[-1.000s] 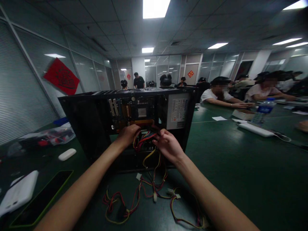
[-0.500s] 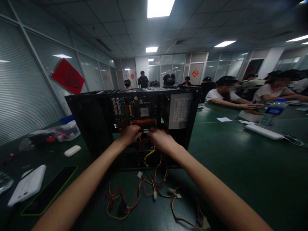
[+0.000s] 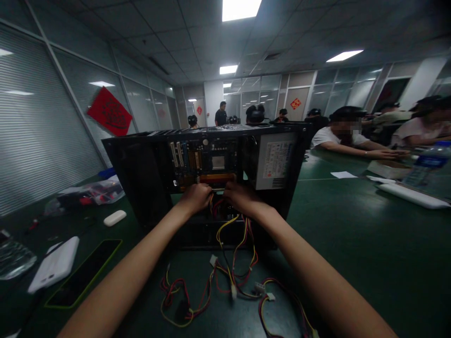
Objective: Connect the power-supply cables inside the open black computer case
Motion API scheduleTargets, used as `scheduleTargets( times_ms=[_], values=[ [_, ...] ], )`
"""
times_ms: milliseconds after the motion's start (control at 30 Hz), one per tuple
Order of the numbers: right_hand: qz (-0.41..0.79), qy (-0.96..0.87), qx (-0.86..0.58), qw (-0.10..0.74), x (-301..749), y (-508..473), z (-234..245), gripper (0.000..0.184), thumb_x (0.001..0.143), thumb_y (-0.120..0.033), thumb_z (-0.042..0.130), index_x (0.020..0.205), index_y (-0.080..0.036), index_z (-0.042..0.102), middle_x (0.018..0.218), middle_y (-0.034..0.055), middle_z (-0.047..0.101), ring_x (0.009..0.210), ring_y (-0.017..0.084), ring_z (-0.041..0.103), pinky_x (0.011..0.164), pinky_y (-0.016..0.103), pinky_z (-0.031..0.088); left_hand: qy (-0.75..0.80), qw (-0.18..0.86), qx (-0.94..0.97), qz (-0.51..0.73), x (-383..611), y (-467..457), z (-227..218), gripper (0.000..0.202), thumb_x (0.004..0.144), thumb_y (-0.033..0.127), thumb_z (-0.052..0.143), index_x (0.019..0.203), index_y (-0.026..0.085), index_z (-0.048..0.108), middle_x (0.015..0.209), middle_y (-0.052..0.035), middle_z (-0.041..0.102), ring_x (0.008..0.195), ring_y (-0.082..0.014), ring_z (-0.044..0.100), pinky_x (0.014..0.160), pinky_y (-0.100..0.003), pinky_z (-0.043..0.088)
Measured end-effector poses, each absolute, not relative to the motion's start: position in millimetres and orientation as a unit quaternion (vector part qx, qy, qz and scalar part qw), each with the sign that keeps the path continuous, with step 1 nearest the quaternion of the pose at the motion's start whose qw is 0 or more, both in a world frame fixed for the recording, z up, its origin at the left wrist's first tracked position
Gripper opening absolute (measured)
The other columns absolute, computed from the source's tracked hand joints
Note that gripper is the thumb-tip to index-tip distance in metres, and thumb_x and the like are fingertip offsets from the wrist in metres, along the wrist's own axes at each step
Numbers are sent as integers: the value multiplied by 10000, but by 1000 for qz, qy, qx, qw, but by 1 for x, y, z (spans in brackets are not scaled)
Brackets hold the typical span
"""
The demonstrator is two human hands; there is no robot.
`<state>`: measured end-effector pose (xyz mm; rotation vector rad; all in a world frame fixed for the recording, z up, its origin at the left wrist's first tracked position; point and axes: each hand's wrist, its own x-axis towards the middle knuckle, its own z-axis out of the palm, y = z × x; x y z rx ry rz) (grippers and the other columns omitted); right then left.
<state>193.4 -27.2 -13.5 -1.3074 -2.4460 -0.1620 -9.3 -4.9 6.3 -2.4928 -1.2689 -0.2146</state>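
Note:
A black computer case (image 3: 130, 173) stands on the table with its side open toward me. Inside it are a motherboard (image 3: 192, 149) and, at the right, a silver power supply (image 3: 276, 162). My left hand (image 3: 197, 197) has its fingers curled at the motherboard's lower edge, just below the orange-brown memory modules (image 3: 216, 179). Beside it, my right hand (image 3: 243, 197) reaches in at the same edge, fingers bent and close to the modules. What lies between the fingertips of either hand is hidden. Red, yellow and black power cables (image 3: 229, 225) hang out below my hands onto the table.
White cable plugs (image 3: 260, 288) lie in front of the case. At the left are a phone (image 3: 84, 272), a white power bank (image 3: 54, 264), a small white case (image 3: 114, 218) and a plastic bag (image 3: 95, 192). A person (image 3: 338, 134) sits across the table at the right.
The view has swung slightly left, so everything appears farther right. Both hands stay at the motherboard's lower edge; the right fingers now show higher, near the modules.

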Motion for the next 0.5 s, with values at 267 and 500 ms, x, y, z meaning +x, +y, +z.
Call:
scheduleTargets(
  times_ms=[267,500],
  values=[
    [-75,-869,-462,158,191,-34,-8,238,965,-167,485,1043,-173,710,1090,87,618,965,193,597,790,264,430,-468,193,-862,-29,-1,-15,12,250,939,176,474,1016,132,708,1040,-134,717,936,-289,710,750,-349,549],
    [-71,-866,-460,181,193,-28,-13,222,964,-181,502,1040,-181,711,1091,80,618,940,186,600,770,261,424,-459,168,-869,-78,-5,-14,11,231,943,167,491,1087,151,671,1035,-128,717,949,-276,709,775,-350,543]
  ],
)
